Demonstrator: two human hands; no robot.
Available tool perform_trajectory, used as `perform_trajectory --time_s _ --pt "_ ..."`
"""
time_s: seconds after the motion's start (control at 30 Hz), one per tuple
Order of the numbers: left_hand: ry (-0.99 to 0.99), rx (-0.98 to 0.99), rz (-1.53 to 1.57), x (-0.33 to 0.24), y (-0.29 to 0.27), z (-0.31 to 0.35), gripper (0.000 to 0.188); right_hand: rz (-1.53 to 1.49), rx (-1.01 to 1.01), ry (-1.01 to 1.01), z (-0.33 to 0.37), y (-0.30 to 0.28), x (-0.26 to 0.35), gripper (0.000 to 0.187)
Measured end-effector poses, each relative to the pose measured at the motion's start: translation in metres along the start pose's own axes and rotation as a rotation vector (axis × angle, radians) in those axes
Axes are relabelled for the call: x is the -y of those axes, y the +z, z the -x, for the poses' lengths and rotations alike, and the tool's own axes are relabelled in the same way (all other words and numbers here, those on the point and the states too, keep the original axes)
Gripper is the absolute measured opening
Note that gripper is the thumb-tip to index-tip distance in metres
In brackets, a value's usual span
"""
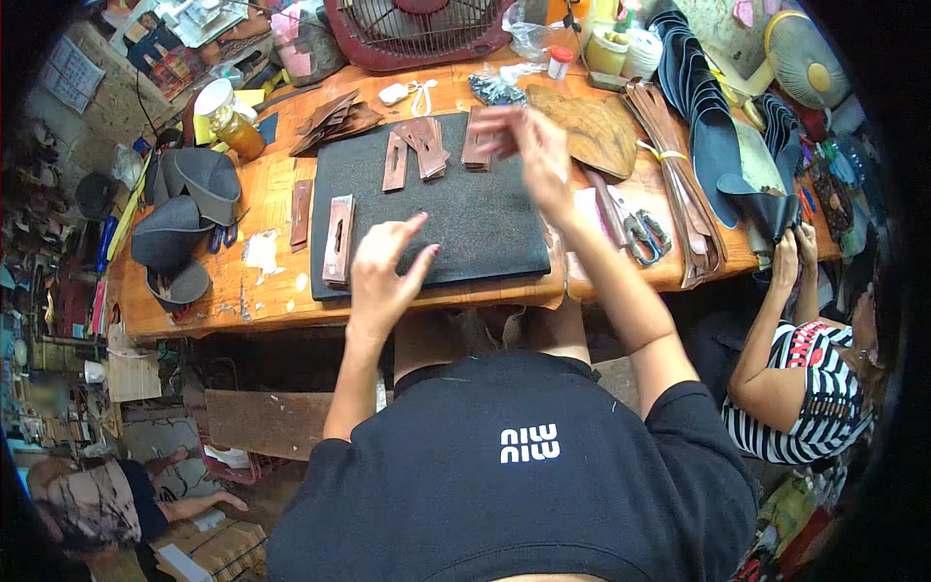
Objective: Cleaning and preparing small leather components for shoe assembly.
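My left hand [386, 276] hovers over the lower left part of a black mat [465, 228], thumb and index finger apart, nothing visible between them. Beside it, a stack of slotted brown leather strips [337, 241] lies near the mat's left edge. My right hand [538, 155] is over the mat's upper right corner. Its fingers stretch leftward, blurred by motion, with nothing visible in them. Partly behind them is another stack of slotted leather pieces [475, 153]. Farther left on the mat lie a fanned stack of leather pieces [424, 147] and a single slotted strip [395, 162].
Dark curved cap-like pieces [197, 184] and a jar of amber liquid [237, 132] stand at the left. A red fan [417, 29] sits at the back. Scissors [645, 238] and bundled brown strips [679, 184] lie right. Another person [805, 388] handles dark material there.
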State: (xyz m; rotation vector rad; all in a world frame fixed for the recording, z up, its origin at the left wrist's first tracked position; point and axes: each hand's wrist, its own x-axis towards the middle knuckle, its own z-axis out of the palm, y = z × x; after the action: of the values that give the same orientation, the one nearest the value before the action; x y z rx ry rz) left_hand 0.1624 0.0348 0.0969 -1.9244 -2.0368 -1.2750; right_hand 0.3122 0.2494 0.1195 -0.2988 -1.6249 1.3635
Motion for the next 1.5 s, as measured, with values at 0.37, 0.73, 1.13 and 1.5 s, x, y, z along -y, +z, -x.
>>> perform_trajectory --time_s 0.37,0.73,1.13,1.5 --pt "0.112 -0.029 -0.188 0.009 0.044 0.014 0.034 0.859 0.404 0.113 -0.137 -0.071 -0.125 0.043" --pt "0.143 -0.094 -0.235 0.017 0.047 0.017 0.033 0.702 0.412 0.46 -0.146 -0.07 -0.121 0.047" --pt "0.168 -0.109 -0.272 0.016 0.049 0.02 0.034 0.785 0.429 0.612 -0.148 -0.062 -0.112 0.045" --pt "0.073 -0.069 -0.142 0.01 0.043 0.014 0.054 0.202 0.316 0.573 -0.113 -0.051 -0.068 0.045"
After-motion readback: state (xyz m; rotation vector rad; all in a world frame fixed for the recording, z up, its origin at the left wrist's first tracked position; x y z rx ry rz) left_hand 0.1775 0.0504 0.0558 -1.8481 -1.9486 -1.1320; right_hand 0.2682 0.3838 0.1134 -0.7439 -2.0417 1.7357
